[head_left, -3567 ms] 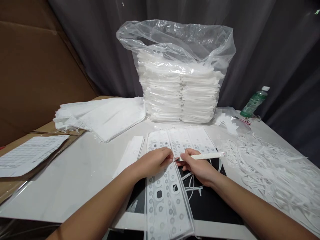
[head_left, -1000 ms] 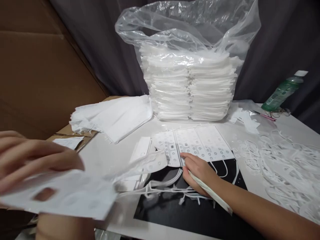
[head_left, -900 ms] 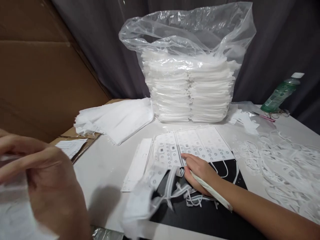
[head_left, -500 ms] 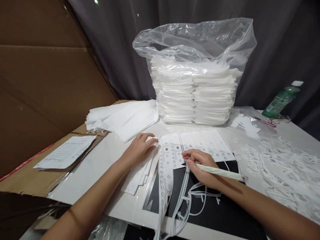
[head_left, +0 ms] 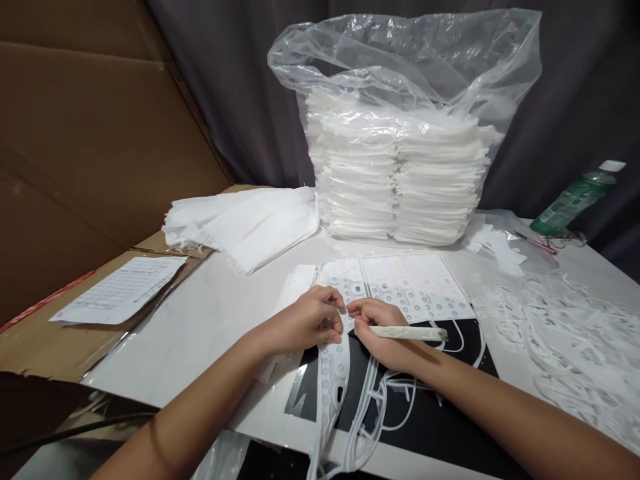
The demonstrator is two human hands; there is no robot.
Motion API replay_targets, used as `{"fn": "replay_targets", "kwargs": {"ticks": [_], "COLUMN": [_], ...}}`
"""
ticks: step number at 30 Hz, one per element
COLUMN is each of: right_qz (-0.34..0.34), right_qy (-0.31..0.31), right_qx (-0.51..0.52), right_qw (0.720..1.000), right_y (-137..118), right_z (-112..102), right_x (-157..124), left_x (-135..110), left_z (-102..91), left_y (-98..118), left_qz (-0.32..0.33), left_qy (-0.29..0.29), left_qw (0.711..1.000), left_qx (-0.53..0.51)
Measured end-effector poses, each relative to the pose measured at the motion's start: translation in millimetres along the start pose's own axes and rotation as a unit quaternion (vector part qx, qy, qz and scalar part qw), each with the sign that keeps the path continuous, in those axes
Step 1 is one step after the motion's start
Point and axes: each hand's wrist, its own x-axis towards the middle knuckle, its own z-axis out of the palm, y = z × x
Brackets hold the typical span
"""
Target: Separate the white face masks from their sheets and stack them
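Note:
My right hand is closed round a white tape-wrapped tool with a dark pointed tip. That tip is over a white printed sheet marked with rows of small grey rings and cut-out outlines. Close on its left, my left hand rests at the sheet's left part, fingers bent inward and thumb near a fingertip. Whatever it pinches, if anything, is hidden. Narrow white cut-away strips hang from the sheet over the black mat to the table's front edge.
Behind stands a clear plastic bag packed with stacked white pieces. A white stack lies left of it. A heap of white offcuts covers the right side, near a green bottle. A written paper lies on cardboard at left.
My left hand has moved right onto the printed sheet, its fingers now bent. My right hand has shifted slightly left with the tool, so the hands almost meet. The view has shifted a little.

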Motion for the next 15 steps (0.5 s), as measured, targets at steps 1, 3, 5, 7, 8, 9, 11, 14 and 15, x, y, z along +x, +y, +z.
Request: {"fn": "replay_targets", "kwargs": {"ticks": [1,3,5,7,8,9,11,14,15], "right_qz": [0.001,0.001,0.0,-0.004,-0.008,-0.01,-0.014,-0.029,-0.037], "right_qy": [0.003,0.005,0.003,0.0,0.001,0.004,0.007,0.003,0.0], "right_qx": [0.001,0.003,0.001,-0.001,-0.002,-0.003,-0.01,-0.029,-0.034], "right_qw": [1.0,1.0,1.0,1.0,1.0,1.0,1.0,0.999,0.999], "right_y": [-0.4,-1.4,-2.2,-2.3,-1.9,-1.2,0.9,3.9,4.6], "right_z": [-0.5,-0.8,-0.3,0.7,1.4,2.2,3.6,4.7,4.7], "right_x": [0.0,0.4,0.9,1.1,1.0,0.7,-0.1,-1.4,-1.7], "left_x": [0.6,1.7,2.4,2.6,2.5,2.4,2.0,1.3,1.1], "left_z": [-0.4,-0.9,-0.9,-0.7,-0.6,-0.4,0.4,4.2,6.5], "left_y": [-0.7,-1.5,-2.4,-3.3,-3.7,-4.0,-4.1,-2.4,-1.1], "left_qz": [0.001,0.005,0.009,0.008,0.006,0.003,0.001,0.018,0.029], "left_qy": [-0.002,-0.003,-0.002,-0.004,-0.006,-0.008,-0.008,0.02,0.034], "left_qw": [1.0,1.0,1.0,1.0,1.0,1.0,1.0,1.0,0.999], "left_qx": [-0.001,-0.003,-0.007,-0.012,-0.015,-0.017,-0.018,-0.003,0.008]}}
